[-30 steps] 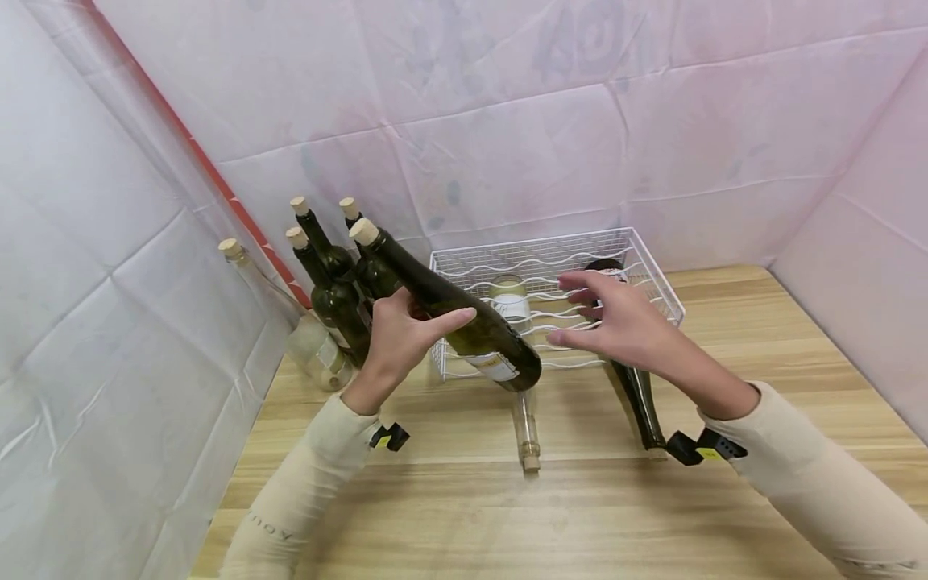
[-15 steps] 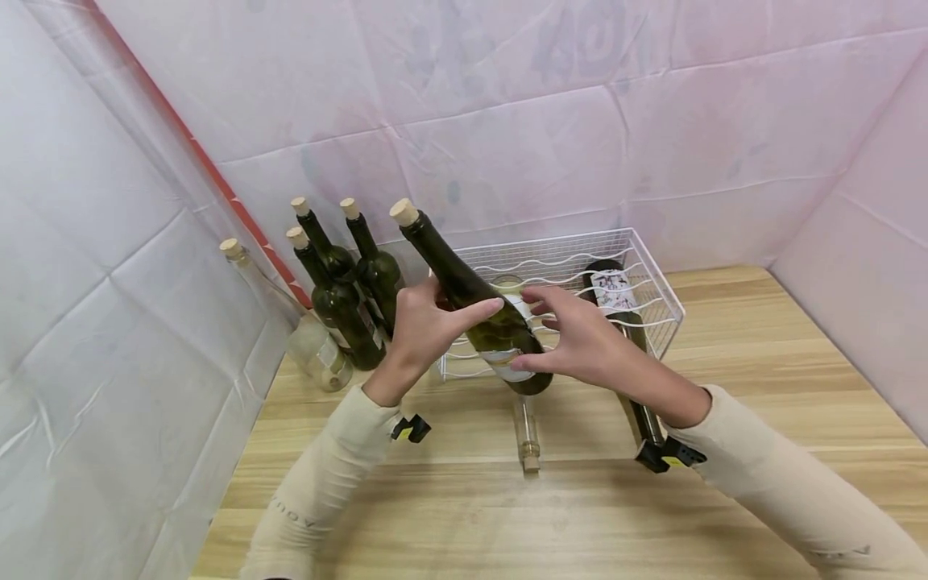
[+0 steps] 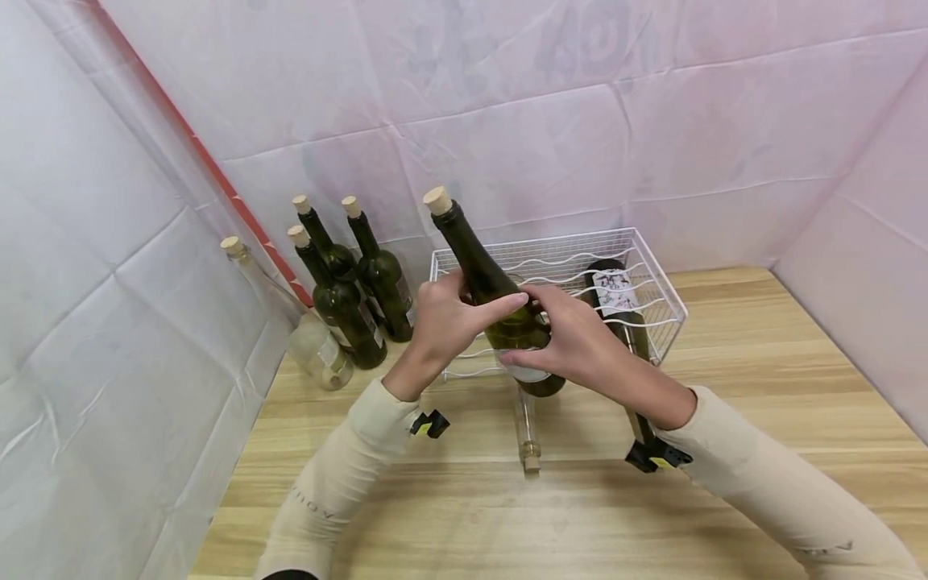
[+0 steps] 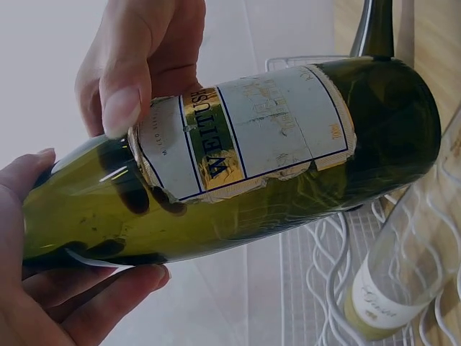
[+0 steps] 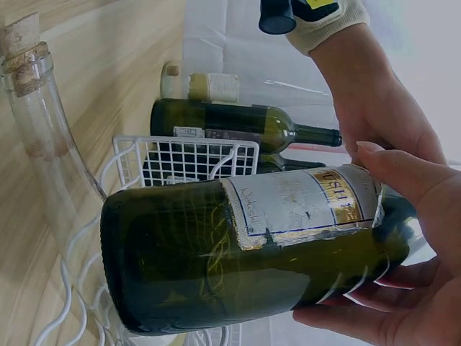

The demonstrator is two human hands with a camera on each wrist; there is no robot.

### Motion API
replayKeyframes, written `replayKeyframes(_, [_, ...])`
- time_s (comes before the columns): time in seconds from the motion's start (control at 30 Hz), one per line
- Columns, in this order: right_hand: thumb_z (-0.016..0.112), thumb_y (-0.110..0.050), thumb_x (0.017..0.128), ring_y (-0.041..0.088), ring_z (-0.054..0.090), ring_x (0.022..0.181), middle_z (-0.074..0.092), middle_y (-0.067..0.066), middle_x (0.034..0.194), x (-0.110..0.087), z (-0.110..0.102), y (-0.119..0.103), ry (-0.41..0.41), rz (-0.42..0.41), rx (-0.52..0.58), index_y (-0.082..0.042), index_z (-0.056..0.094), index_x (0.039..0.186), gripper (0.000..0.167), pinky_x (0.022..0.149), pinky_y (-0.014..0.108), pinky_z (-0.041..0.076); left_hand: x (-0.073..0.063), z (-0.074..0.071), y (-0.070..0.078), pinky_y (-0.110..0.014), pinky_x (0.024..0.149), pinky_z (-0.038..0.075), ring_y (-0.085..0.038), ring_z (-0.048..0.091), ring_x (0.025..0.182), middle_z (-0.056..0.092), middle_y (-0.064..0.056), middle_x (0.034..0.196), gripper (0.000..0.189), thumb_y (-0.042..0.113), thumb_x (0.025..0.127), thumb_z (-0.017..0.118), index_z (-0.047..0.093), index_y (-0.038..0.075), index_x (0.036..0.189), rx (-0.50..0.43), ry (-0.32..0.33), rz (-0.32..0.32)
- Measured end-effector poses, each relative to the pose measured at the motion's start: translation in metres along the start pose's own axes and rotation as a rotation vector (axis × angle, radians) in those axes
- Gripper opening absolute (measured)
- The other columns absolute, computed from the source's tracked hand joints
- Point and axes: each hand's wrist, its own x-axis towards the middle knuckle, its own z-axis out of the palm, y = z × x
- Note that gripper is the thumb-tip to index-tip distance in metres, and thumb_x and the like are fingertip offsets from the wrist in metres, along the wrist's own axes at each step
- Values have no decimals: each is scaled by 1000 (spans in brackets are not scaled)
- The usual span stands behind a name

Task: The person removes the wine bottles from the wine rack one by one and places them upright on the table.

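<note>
A dark green wine bottle (image 3: 478, 258) with a cork is held tilted above the white wire rack (image 3: 670, 302), its neck up and to the left. My left hand (image 3: 451, 318) grips it around the shoulder, thumb across the front. Lower on the body, my right hand (image 3: 580, 338) holds it from the right with curled fingers. In the left wrist view its torn white label (image 4: 266, 126) with a gold band shows. A clear bottle (image 3: 527, 427) and a dark bottle (image 3: 631, 334) lie in the rack, necks toward me.
Several corked dark green bottles (image 3: 341, 302) stand upright left of the rack, with a clear corked bottle (image 3: 312, 346) beside them. All rest on a wooden table (image 3: 478, 524). White sheeting (image 3: 507, 161) hangs behind the rack and at both sides.
The green bottle and my left hand have moved right, and the bottle now stands steeper. My right hand has come left from above the dark lying bottle and taken hold of the green one.
</note>
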Motion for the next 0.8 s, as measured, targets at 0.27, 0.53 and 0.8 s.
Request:
replayKeyframes(0.27, [96, -40, 70, 28, 70, 98, 73, 12, 115, -3, -1, 3, 66, 9, -25, -7, 62, 130, 77, 80, 45, 59, 2, 9, 7, -28, 56, 52, -8, 67, 65, 73, 6, 75, 39, 49, 79, 87, 70, 17, 94, -14, -14, 0])
replayKeyframes(0.53, [92, -42, 73, 32, 70, 99, 70, 19, 122, -11, -2, 9, 117, 0, -90, -2, 58, 135, 81, 79, 49, 61, 3, 16, 13, -29, 54, 50, -6, 64, 62, 71, 9, 72, 40, 53, 78, 88, 70, 20, 93, -35, -53, -30])
replayKeyframes(0.8, [91, -40, 73, 35, 72, 98, 70, 21, 119, -17, -8, 14, 124, 17, -121, 1, 59, 131, 78, 77, 51, 62, 4, 19, 10, -29, 63, 59, -11, 73, 73, 75, 5, 89, 41, 48, 82, 86, 70, 19, 106, -112, -173, -43])
